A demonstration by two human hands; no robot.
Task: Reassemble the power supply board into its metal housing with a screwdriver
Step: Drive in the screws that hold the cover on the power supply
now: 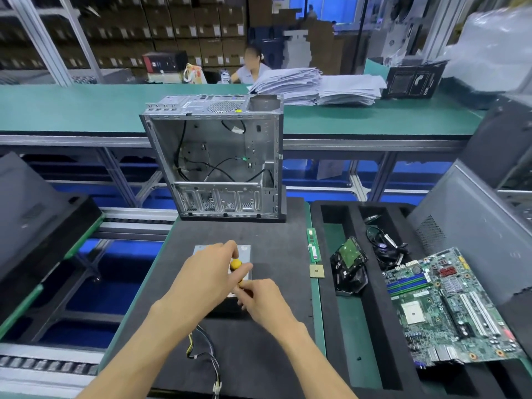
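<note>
Loose yellow-and-black wire bundle (201, 345) trails toward the camera from the grey metal power supply housing (244, 251) on the black foam worktop (273, 234). Left hand (205, 276) and right hand (260, 300) each pinch the yellow-handled screwdriver (236, 266) above it. The housing looks stiff and weighty; steady it by its edges, away from the wires.

My left hand (211, 272) and my right hand (263, 300) are showing bare, with no gloves, rings or watch on either. Both my forearms are showing uncovered right down to the bottom edge of the view, so no sleeve or cuff is appearing anywhere along them. My wrists are wearing no strap or band. My fingernails are looking short and plain where they are showing.
</note>
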